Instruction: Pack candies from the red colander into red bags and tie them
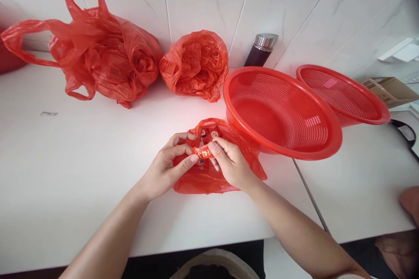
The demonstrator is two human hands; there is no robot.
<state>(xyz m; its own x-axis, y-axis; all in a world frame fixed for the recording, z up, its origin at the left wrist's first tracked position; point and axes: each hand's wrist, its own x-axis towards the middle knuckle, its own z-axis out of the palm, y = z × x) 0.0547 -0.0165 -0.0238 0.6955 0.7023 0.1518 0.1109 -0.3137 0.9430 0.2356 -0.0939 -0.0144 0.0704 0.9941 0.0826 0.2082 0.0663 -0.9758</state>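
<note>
Between my hands is a small red wrapped packet (203,153) with pale gold lettering, perhaps a sweet. My left hand (168,161) pinches its left end between thumb and fingers. My right hand (231,161) grips its right end, thumb on top. Both hands are over an opened red plastic bag (203,185) lying on the white table. Inside the bag, just beyond the packet, are small printed items (203,133), partly hidden by my fingers.
Behind stand a large red bag of crumpled bags (111,61) and a smaller bag (196,65). Right are two red perforated baskets (281,152) (360,117), a dark flask (258,54) and a cardboard box (397,89). Part of another person (397,253) shows at the right edge.
</note>
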